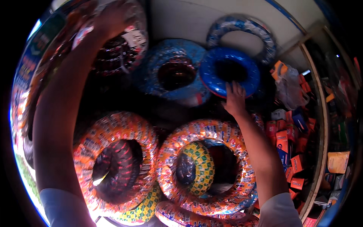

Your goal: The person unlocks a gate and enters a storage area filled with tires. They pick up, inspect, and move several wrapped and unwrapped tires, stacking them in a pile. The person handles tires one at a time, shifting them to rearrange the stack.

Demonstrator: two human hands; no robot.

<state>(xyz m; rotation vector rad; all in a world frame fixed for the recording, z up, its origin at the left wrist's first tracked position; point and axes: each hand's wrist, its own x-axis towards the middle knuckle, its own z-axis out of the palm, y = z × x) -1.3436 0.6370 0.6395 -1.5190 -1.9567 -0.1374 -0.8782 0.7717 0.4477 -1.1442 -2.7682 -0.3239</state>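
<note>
Up at the far left, my left hand (112,19) is against the upper rim of a tyre (137,56) wrapped in shiny plastic with a pale label. Dark blur hides how its fingers lie. My right hand (236,100) reaches to the lower rim of a bright blue wrapped tyre (251,72). Its fingers are stretched apart over that rim, the tips near the dark hole. Left of it leans a larger tyre in blue wrapping (151,77). Behind, a blue and silver wrapped tyre (269,45) rests against the pale wall.
Nearer me stand two tyres in orange printed wrapping, a left one (85,166) and a right one (168,166). A yellow-green checked roll (204,168) shows through the right one's hole. Small orange and red boxes (297,163) crowd the right side beside a wooden post (322,151).
</note>
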